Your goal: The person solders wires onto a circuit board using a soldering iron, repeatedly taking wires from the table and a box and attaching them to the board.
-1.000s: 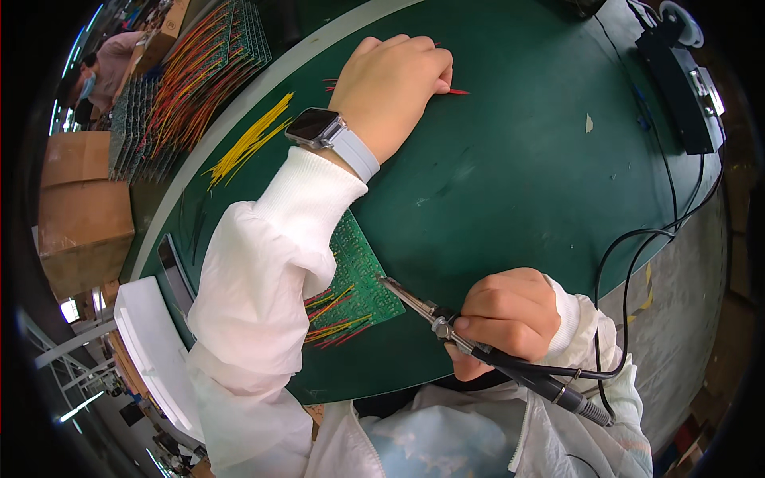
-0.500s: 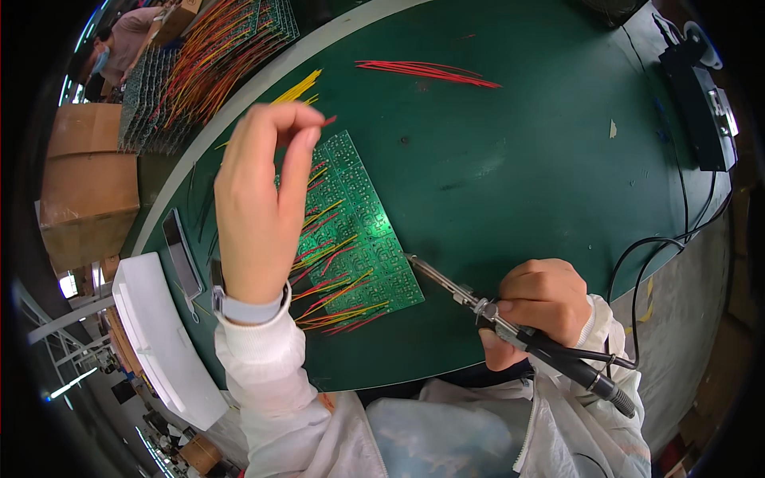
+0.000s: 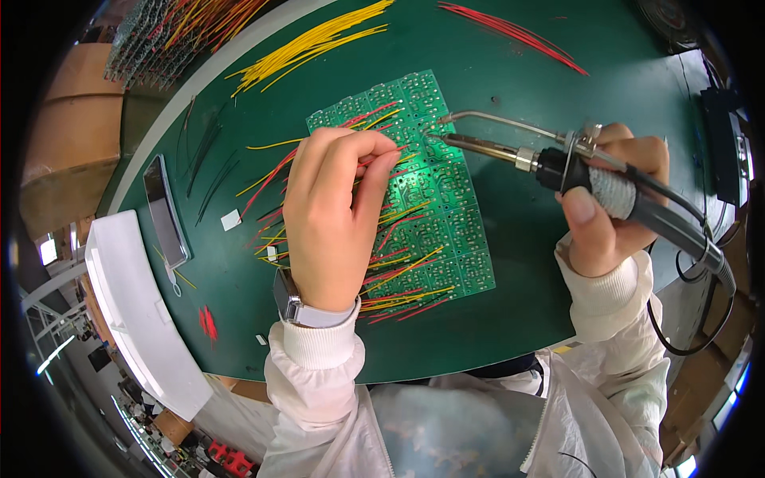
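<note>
A green circuit board panel (image 3: 466,247) lies on the table before me, with several red and yellow wires standing out of it to the left. Over its upper part, my left hand (image 3: 331,211) pinches a thin red wire (image 3: 401,148) between thumb and forefinger, the wire's end at the board's surface. My right hand (image 3: 610,227) is wrapped round a soldering iron (image 3: 550,167). Its tip reaches in from the right, close to the red wire's end. A thin bent metal tube (image 3: 510,121) clamped to the iron points at the same area; whether the tip touches is unclear.
Loose yellow wires (image 3: 319,44) and red wires (image 3: 518,36) lie beyond the board. Left are dark wires (image 3: 205,147), a phone (image 3: 165,211) and a white tray (image 3: 139,311). Wired boards (image 3: 147,48) are stacked far left. The iron's cable (image 3: 721,279) loops at right.
My left hand has come down to the board with the red wire. My right hand has lifted and turned the iron, bringing its tip over the board. The view has shifted too.
</note>
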Demonstrator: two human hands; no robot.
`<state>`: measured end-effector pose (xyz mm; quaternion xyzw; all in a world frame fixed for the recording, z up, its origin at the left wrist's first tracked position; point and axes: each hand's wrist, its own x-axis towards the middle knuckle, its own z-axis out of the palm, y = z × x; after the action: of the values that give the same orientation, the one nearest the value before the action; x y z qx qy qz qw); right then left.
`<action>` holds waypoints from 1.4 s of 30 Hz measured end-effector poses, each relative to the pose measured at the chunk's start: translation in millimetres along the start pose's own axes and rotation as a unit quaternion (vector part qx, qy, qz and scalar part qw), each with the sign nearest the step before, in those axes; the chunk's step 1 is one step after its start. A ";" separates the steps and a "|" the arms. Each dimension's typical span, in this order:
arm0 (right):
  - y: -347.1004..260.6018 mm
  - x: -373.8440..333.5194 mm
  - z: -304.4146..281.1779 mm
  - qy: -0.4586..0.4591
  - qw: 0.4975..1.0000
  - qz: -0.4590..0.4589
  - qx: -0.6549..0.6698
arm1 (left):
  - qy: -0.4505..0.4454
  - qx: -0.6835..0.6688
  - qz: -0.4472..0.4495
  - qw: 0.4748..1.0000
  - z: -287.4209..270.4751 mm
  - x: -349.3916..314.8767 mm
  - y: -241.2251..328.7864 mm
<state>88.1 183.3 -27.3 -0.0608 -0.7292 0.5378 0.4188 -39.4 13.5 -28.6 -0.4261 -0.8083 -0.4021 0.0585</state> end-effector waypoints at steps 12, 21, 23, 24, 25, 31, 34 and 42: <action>8.8 -4.9 3.4 -0.025 0.995 -0.034 -0.086 | -0.011 -0.014 -0.023 1.000 2.2 0.4 -4.7; 6.7 -6.8 -2.3 -0.036 0.996 -0.004 -0.075 | -0.010 -0.016 -0.028 0.999 1.6 0.6 -3.3; 7.8 -6.4 -2.9 -0.046 0.994 -0.031 -0.089 | -0.009 -0.012 -0.028 0.999 3.1 0.2 -3.8; 7.9 -6.8 -2.6 -0.046 0.995 -0.030 -0.089 | -0.007 -0.012 -0.026 1.000 3.6 -0.1 -4.3; 7.6 -6.7 -2.4 -0.042 0.995 -0.030 -0.090 | -0.005 -0.010 -0.023 1.000 3.8 0.1 -4.2; 6.9 -6.3 -1.8 -0.048 0.995 -0.028 -0.082 | -0.008 0.001 -0.022 1.000 3.5 0.0 -4.5; 6.0 -6.1 -1.4 -0.053 0.995 -0.020 -0.086 | -0.009 -0.003 -0.020 1.000 3.2 0.6 -4.7; 4.6 -5.7 -1.9 -0.053 0.993 -0.013 -0.104 | -0.010 -0.006 -0.024 1.000 3.5 0.6 -3.0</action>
<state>91.4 183.5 -34.0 -0.0660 -0.8030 0.4563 0.3777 -41.1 15.4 -32.5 -0.4105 -0.8167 -0.4038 0.0382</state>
